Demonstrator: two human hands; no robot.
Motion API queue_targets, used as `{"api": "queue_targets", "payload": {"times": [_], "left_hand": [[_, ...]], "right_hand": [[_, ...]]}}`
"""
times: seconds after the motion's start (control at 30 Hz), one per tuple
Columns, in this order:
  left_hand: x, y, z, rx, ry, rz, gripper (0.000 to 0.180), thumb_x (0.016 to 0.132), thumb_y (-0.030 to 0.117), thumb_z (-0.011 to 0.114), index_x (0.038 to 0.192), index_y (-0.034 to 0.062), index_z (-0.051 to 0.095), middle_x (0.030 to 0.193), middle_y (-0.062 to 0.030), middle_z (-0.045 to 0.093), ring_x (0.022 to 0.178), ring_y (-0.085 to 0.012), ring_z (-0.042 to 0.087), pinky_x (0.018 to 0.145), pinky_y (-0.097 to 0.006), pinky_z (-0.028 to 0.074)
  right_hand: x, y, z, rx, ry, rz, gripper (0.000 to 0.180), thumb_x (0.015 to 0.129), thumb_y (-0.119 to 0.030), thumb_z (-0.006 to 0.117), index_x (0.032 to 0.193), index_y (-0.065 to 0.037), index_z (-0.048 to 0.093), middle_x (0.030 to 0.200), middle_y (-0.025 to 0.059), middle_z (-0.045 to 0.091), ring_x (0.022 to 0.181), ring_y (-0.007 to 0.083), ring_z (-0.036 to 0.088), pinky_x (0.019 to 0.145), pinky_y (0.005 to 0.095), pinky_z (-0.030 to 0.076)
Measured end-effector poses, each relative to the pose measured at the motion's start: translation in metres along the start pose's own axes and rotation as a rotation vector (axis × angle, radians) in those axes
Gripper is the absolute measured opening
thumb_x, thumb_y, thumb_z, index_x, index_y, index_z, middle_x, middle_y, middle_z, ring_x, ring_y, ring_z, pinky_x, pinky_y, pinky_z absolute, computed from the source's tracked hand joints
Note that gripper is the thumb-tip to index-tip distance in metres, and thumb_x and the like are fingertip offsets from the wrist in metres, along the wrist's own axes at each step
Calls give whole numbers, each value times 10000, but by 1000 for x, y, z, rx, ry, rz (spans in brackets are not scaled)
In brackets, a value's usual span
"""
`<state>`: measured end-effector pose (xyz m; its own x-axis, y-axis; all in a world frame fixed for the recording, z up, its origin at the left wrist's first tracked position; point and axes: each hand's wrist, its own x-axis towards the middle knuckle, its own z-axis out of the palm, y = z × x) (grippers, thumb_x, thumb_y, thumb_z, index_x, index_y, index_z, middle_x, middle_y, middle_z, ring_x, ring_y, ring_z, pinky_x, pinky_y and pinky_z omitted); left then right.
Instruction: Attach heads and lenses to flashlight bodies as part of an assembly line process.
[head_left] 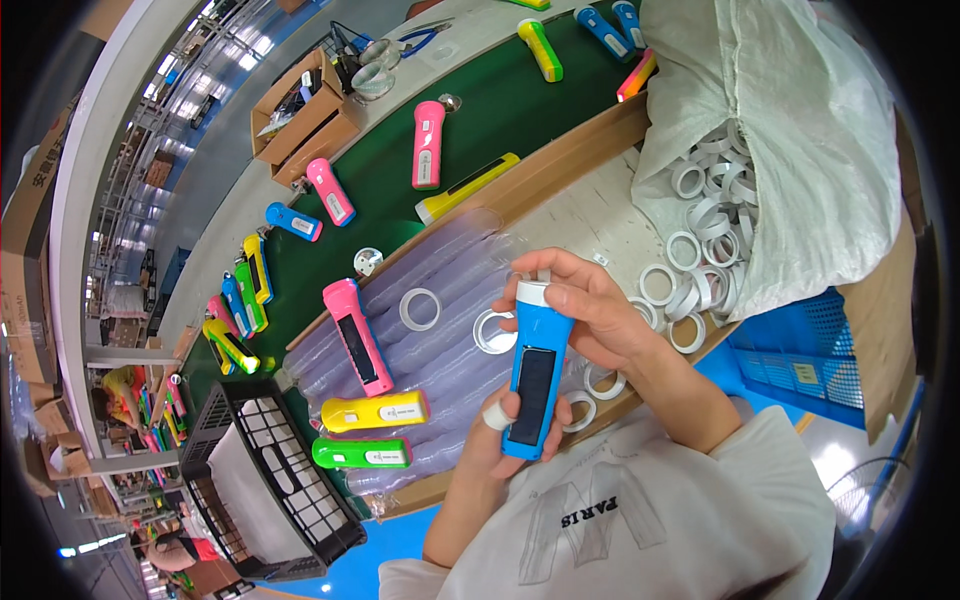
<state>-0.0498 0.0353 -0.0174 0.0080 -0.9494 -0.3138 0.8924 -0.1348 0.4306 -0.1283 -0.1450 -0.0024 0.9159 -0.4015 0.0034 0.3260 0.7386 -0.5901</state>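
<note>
Upright in front of my chest is a blue flashlight (541,335) with a dark solar panel on its side. My left hand (490,435) grips its lower end, with a white wrap around the thumb. At the top, my right hand (600,310) pinches a white ring (533,292) that sits on the flashlight's head. Left of my hands, a pink flashlight (358,338), a yellow flashlight (376,411) and a green flashlight (362,453) lie on clear air-cushion plastic (450,370). A loose white ring (420,309) rests on the same plastic.
A pale sack (780,180) spills many white rings (684,250) on the right. Several coloured flashlights lie along the green belt (385,235) beyond a cardboard edge (560,172). A black crate (290,470) stands at left, a cardboard box (305,115) of tools farther back.
</note>
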Motion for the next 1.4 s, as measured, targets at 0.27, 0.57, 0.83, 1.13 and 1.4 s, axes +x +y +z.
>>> {"api": "queue_targets", "payload": {"times": [0.27,0.57,0.83,1.13,1.4], "left_hand": [[45,33,30,777,286,103,393,874,207,676,1181,47,490,838,-83,599,571,-152,576,471,-279,471],[158,133,21,2109,257,975,412,834,145,658,1213,22,555,1102,-192,584,1070,-360,539,896,-438,450],[134,75,6,2326,-296,236,243,810,70,642,1048,98,685,1040,-85,621,996,-265,557,946,-442,361],[98,96,1,1509,151,596,201,939,116,541,1099,52,644,898,-109,582,838,-212,575,691,-302,453],[118,103,29,1360,317,685,148,834,72,703,956,20,638,812,-18,629,647,-81,548,592,-200,447]], "right_hand": [[14,-34,-16,-546,266,-133,426,884,-202,668,1224,-14,495,1111,131,600,1007,231,627,868,354,521],[-54,-50,-60,-2386,546,24,474,709,-422,748,851,20,656,892,155,590,953,318,540,834,425,421],[-57,-45,-84,-2440,517,-30,254,733,-251,701,809,-8,697,876,145,598,941,292,537,809,391,436],[-2,-45,-38,-746,344,-145,252,996,-211,414,923,-14,554,1013,142,624,994,243,631,809,357,523],[50,2,-32,250,261,166,416,1009,-418,377,889,-77,582,880,116,670,752,217,670,657,326,559]]}}
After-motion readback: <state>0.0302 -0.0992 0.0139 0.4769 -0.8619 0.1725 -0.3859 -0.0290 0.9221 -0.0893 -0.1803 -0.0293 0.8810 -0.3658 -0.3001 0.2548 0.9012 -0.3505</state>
